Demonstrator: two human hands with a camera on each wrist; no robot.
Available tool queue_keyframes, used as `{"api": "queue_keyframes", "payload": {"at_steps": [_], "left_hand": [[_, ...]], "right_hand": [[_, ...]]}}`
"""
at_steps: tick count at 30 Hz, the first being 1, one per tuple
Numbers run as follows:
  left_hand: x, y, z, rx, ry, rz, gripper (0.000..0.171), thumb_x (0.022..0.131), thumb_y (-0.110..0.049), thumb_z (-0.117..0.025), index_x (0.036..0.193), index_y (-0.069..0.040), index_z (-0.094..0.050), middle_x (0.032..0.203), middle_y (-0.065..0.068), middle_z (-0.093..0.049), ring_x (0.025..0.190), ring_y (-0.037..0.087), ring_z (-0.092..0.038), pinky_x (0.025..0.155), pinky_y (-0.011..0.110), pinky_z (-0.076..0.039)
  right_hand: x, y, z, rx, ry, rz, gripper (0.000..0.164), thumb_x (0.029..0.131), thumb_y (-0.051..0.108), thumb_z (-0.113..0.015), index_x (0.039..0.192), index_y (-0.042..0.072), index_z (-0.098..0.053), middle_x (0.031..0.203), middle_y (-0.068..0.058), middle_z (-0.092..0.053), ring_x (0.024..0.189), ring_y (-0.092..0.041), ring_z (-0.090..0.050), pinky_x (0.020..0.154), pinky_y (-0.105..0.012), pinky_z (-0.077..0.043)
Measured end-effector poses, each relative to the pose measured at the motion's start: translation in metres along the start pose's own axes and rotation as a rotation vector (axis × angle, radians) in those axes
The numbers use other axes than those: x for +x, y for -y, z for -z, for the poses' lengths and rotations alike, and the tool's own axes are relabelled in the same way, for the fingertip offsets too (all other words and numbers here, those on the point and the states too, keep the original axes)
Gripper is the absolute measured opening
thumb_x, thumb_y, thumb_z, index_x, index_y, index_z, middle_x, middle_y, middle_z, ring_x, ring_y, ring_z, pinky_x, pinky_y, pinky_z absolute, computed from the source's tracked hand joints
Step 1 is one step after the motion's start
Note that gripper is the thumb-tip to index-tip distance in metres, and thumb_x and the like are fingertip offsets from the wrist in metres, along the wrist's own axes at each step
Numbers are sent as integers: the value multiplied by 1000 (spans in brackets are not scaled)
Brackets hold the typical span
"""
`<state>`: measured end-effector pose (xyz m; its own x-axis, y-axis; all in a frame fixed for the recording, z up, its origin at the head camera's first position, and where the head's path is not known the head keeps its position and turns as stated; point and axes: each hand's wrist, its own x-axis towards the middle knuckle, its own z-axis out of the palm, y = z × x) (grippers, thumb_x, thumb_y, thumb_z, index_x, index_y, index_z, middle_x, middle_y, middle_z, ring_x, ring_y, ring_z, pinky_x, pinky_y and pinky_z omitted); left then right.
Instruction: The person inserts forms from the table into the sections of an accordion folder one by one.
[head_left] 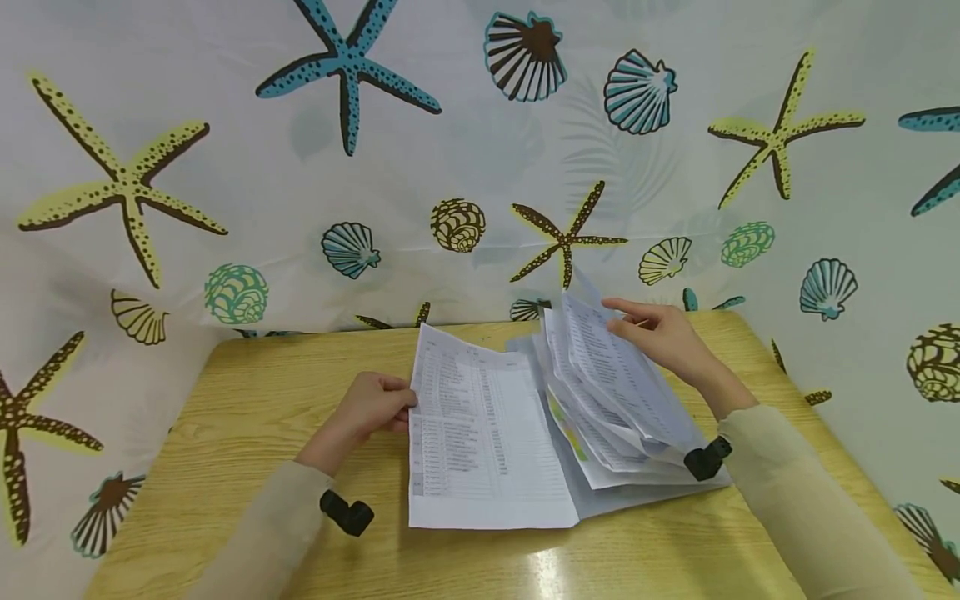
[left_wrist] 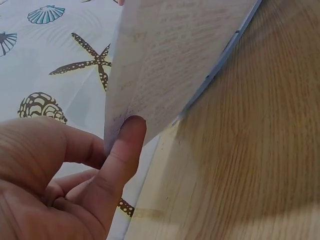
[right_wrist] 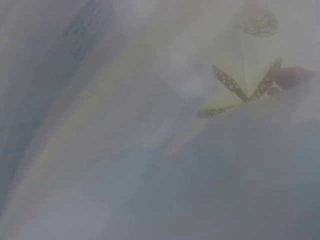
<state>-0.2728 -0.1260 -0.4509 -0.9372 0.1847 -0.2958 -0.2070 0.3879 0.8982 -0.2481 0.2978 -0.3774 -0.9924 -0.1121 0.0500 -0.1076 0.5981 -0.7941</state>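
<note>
A grey-blue folder [head_left: 592, 492] lies spread on the table with printed sheets in it. My left hand [head_left: 372, 402] pinches the left edge of a printed sheet [head_left: 480, 442] covered in table rows. In the left wrist view, the thumb presses on the back of that sheet [left_wrist: 170, 65], whose print shows through. At the upper edge of a raised, fanned bundle of printed sheets [head_left: 607, 358], my right hand [head_left: 660, 337] grips with thumb and index finger. Yellow-green marks [head_left: 567, 425] show along the bundle's left side. A hazy translucent layer covers most of the right wrist view.
The wooden table [head_left: 262, 433] extends to both sides of the folder. Behind it hangs a white cloth [head_left: 420, 167] printed with starfish and shells, which also runs down both sides. Black wrist cameras [head_left: 347, 512] sit on both sleeves.
</note>
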Motion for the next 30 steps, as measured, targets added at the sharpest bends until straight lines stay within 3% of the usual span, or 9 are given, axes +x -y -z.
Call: {"api": "queue_keyframes", "payload": {"at_steps": [11,17,22,26,30], "left_hand": [[-1,-7,-2,-7,-71,-3,40,95,-8,-61,126,16,-67,84,13,-76,63,10,-70,66,28,-65],[2,-14,-5,0,-68,-42,41,96,-11,-61,128,14,-67,93,18,-78,66,12,-73,64,26,-64],[2,-20,-8,13,-73,-54,42,95,-14,-60,127,12,-68,87,15,-77,63,14,-73,61,28,-64],[1,-21,-7,31,-44,-30,38,92,-16,-62,118,11,-73,79,10,-75,60,13,-70,58,26,-62],[0,-16,-3,37,59,26,28,88,-14,-65,101,7,-78,75,6,-74,57,12,-65,52,22,-57]], "right_hand": [[1,1,0,0,-8,-1,47,106,35,-64,150,20,-61,114,-15,-69,87,-26,-55,67,-29,-42],[1,0,0,3,-9,-3,47,106,35,-65,150,20,-61,116,-16,-70,84,-22,-54,67,-29,-42],[0,-1,0,14,-7,1,46,106,35,-65,150,21,-62,111,-11,-69,82,-21,-53,66,-29,-41],[0,-1,0,13,-5,3,46,106,36,-65,150,22,-61,115,-12,-70,85,-20,-54,67,-30,-42],[1,-1,1,8,-2,3,47,106,36,-64,150,22,-61,123,-17,-70,88,-20,-56,70,-31,-44]]}}
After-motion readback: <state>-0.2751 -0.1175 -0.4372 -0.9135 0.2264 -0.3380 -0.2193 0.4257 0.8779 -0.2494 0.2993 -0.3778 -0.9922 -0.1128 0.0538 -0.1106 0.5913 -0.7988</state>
